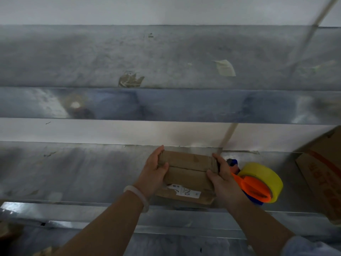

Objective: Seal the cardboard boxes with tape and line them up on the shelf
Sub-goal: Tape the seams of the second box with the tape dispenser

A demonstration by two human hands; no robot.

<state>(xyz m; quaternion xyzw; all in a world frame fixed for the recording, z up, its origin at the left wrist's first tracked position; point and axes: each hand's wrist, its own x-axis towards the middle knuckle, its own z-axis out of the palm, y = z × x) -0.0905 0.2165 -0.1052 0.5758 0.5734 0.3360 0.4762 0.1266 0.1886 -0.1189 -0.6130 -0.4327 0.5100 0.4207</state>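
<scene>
Both hands on the box (188,170): my L hand (155,169) grips its left end, thumb on top and fingers curled round the far edge, and my R hand (221,174) clamps the right end the same way, thumb on top near the seam. The box is small, brown cardboard, flaps closed, w/ the seam running left to right across the top and a white label (186,191) w/ barcode and handwriting on the near face. It sits on the lower shelf (73,172), right of centre, a bit back from the front lip. The shelf is dull grey sheet metal, smudged and streaky, w/ faint reflections. Just right of my R hand lies the tape gun (258,189), orange handle, yellow roll, blue bits at both ends; the handle runs in behind my hand, can't tell if they touch. Further right, at the frame edge, a big carton (324,174) w/ red print stands tilted. Above, past a white strip of wall, is the upper shelf (110,58), same scuffed metal, w/ a brown tape scrap (130,80) and a pale paper scrap (226,68) stuck on it. Plain white wall (166,10) at the top. A pale strut (228,134) slants up to the right behind the box. White bracelet (137,195) on my L wrist, light sleeve (310,246) on my R arm.
</scene>
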